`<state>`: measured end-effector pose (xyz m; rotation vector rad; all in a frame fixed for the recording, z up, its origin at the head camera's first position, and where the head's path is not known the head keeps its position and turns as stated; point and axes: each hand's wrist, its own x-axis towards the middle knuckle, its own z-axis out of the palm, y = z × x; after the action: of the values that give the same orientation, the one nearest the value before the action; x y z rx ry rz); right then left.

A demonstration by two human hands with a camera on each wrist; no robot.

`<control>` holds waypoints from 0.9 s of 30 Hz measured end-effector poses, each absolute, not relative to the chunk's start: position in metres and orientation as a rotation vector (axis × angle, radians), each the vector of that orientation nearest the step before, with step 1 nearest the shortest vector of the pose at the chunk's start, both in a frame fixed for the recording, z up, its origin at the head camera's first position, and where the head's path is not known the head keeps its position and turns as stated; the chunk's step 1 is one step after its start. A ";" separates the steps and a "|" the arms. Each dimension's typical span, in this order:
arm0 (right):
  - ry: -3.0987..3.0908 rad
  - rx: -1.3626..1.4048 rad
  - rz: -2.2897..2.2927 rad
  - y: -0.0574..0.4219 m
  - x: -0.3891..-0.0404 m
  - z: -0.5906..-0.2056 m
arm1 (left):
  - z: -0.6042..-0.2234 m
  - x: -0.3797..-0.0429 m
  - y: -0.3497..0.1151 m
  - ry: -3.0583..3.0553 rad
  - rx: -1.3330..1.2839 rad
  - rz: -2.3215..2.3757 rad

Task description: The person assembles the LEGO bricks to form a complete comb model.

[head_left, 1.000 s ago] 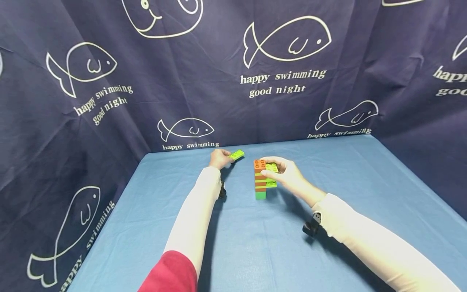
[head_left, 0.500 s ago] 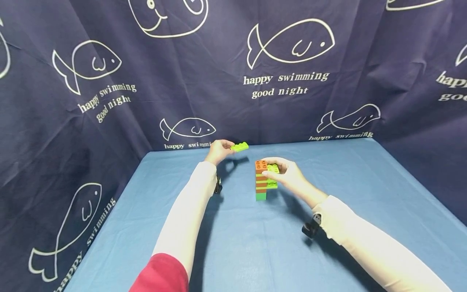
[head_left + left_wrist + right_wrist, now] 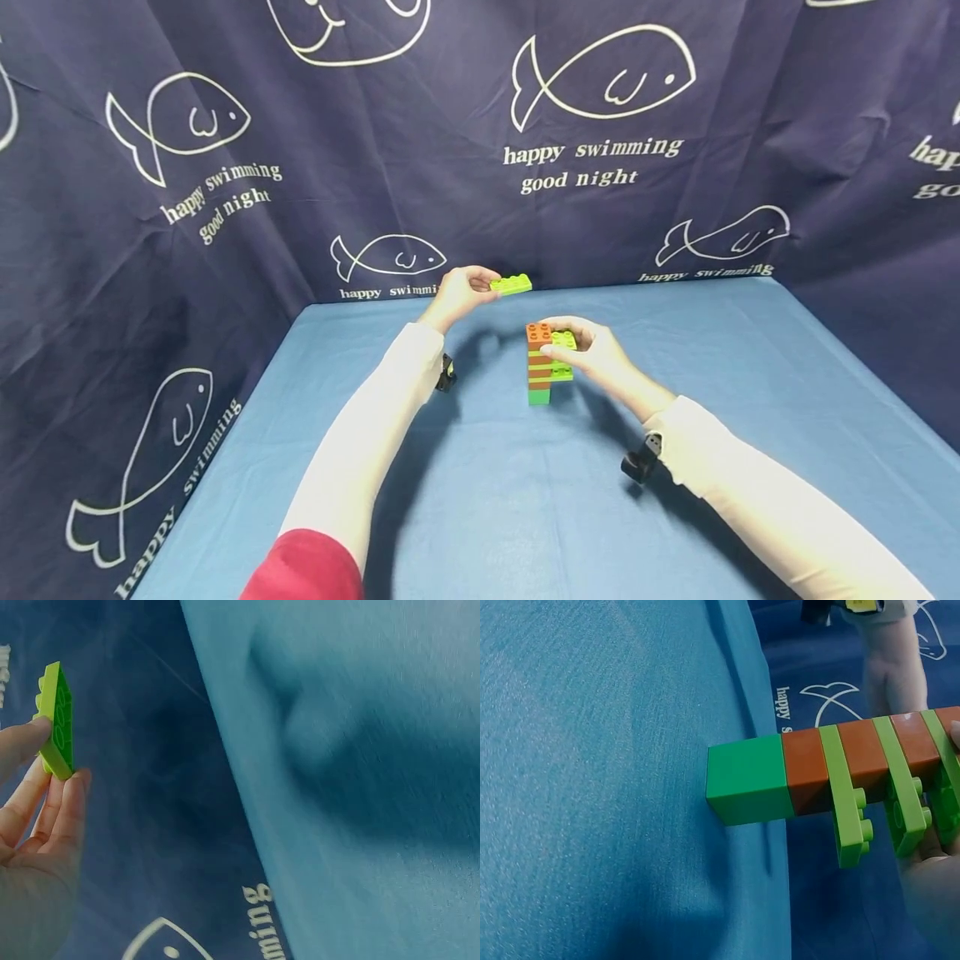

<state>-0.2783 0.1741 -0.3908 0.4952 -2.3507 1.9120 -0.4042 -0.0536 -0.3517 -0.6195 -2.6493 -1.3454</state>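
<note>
My left hand (image 3: 461, 294) pinches a thin lime-green toy brick (image 3: 512, 285) by one end, raised over the back of the table. In the left wrist view, thumb and fingertips grip this lime brick (image 3: 58, 720), studs on one face and hollow underside on the other. An upright tower of toy bricks (image 3: 538, 373) stands a little to the right and nearer. My right hand (image 3: 600, 354) holds its upper part. Orange-brown bricks alternate with thin lime ones that stick out to the right, above a green base brick (image 3: 746, 780). Fingers partly hide the top lime layers.
A blue cloth (image 3: 480, 500) covers the table. Behind its far edge hangs a dark blue curtain (image 3: 465, 208) with white fish drawings and lettering. A small black device (image 3: 641, 458) is at the right wrist, another black device (image 3: 446, 373) at the left.
My left hand has lifted the lime brick off the back of the table and moved it up and slightly right. The right hand stays on the tower.
</note>
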 end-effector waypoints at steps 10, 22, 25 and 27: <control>-2.356 0.477 1.914 0.177 -0.278 -0.393 | -0.340 -0.384 -0.046 -2.645 -0.678 -1.365; -2.349 0.499 1.917 0.174 -0.281 -0.394 | -0.334 -0.358 -0.040 -2.502 -0.892 -1.606; -2.344 0.496 1.930 0.174 -0.281 -0.394 | -0.332 -0.352 -0.038 -2.508 -0.922 -1.554; -2.346 0.485 1.939 0.175 -0.281 -0.395 | -0.332 -0.349 -0.037 -2.515 -0.946 -1.515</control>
<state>-0.2813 0.1746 -0.3949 0.4849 -2.3465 1.9394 -0.3487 -0.0367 -0.3319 -0.9461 -2.5149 -1.5151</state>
